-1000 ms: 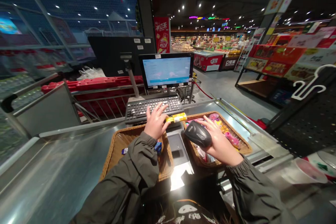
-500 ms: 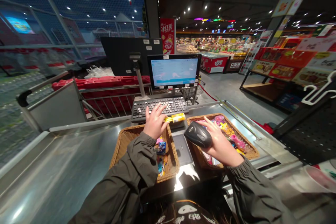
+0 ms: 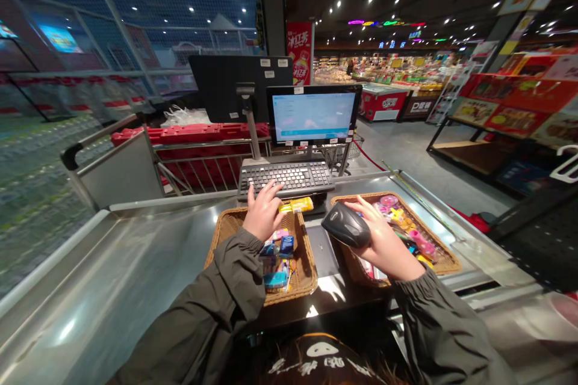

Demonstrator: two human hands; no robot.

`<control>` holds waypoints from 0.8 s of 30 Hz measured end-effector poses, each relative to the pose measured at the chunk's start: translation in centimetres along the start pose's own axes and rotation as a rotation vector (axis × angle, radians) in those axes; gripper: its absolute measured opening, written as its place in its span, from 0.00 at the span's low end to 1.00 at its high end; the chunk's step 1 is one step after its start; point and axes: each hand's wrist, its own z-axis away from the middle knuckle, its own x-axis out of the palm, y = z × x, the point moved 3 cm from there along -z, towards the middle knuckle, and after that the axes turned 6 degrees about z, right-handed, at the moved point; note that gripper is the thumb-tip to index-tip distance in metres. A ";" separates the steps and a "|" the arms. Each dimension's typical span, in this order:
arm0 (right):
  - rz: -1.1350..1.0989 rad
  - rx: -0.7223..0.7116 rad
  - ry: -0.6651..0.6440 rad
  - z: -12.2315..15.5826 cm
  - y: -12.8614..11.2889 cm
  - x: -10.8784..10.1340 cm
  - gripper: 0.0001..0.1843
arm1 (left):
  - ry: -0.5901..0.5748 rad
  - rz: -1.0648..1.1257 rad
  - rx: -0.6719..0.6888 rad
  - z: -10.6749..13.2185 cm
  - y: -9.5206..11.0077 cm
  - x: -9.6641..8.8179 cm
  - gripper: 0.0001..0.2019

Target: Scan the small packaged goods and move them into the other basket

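Note:
My left hand (image 3: 263, 213) holds a yellow packet (image 3: 299, 204) between thumb and fingers, its other fingers stretched forward. Hand and packet are above the far end of the left wicker basket (image 3: 310, 261), just in front of the black keyboard (image 3: 298, 175). Small packs, among them a dark blue box (image 3: 286, 246), lie in that basket. In my right hand (image 3: 383, 246) is a black barcode scanner (image 3: 345, 225), its head pointing left. Beneath it stands the right wicker basket (image 3: 445, 261), filled with colourful small goods; my hand hides part of them.
A lit monitor (image 3: 313, 114) stands behind the keyboard, with a second dark screen (image 3: 226, 87) to its left. The metal counter (image 3: 167, 252) runs out on both sides. A cart with red crates (image 3: 180, 135) is beyond it, and shelves of boxed goods (image 3: 510, 114) are on the right.
My left hand has drawn the yellow packet back and left, from the keyboard's front edge to over the left basket. The scanner stays in my right hand. The whole view has shifted.

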 end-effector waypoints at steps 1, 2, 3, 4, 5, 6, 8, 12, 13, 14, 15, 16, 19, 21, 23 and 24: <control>-0.005 0.001 0.000 -0.1 -0.1 0.1 0.32 | -0.014 -0.004 0.002 0.5 -0.3 0.0 0.03; -0.009 0.001 -0.002 -0.1 -0.1 0.1 0.32 | -0.030 -0.008 0.004 1.0 -0.7 0.1 0.03; -0.013 0.001 -0.005 -0.2 -0.2 0.2 0.33 | -0.049 -0.012 0.007 1.5 -1.0 0.2 0.03; -0.017 0.002 -0.007 -0.2 -0.3 0.3 0.33 | -0.067 -0.015 0.010 2.0 -1.4 0.3 0.02; -0.020 0.004 -0.010 -0.3 -0.4 0.4 0.33 | -0.087 -0.015 0.011 2.6 -1.8 0.6 0.02; -0.021 0.006 -0.013 -0.3 -0.5 0.5 0.33 | -0.106 -0.014 0.011 3.1 -2.2 0.8 0.01; -0.017 0.013 -0.026 -0.5 -0.6 0.7 0.31 | -0.147 -0.006 0.007 4.2 -2.8 1.6 0.02; -0.001 0.012 -0.079 -0.8 -1.0 1.4 0.29 | -0.238 0.020 -0.009 5.9 -3.6 3.2 0.03; -0.001 0.011 -0.091 -0.8 -1.1 1.5 0.29 | -0.264 0.027 -0.011 6.3 -3.6 3.6 0.04; -0.004 0.011 -0.100 -0.9 -1.2 1.6 0.29 | -0.292 0.034 -0.012 6.6 -3.7 4.0 0.04; -0.007 0.014 -0.106 -0.9 -1.3 1.7 0.29 | -0.325 0.039 -0.011 6.9 -3.7 4.4 0.05; -0.011 0.017 -0.113 -1.0 -1.4 1.8 0.29 | -0.361 0.045 -0.011 7.3 -3.7 4.8 0.05; -0.020 0.025 -0.112 -1.1 -1.5 1.8 0.29 | -0.485 0.074 -0.015 8.6 -3.7 6.3 0.10; -0.023 0.027 -0.110 -1.0 -1.5 1.9 0.29 | -0.567 0.093 -0.015 9.5 -3.7 7.5 0.12; -0.026 0.026 -0.108 -1.0 -1.5 2.0 0.30 | -0.632 0.101 -0.014 10.2 -3.8 8.6 0.11; -0.029 0.024 -0.106 -0.9 -1.4 2.0 0.30 | -0.655 0.102 -0.018 10.5 -3.9 9.1 0.10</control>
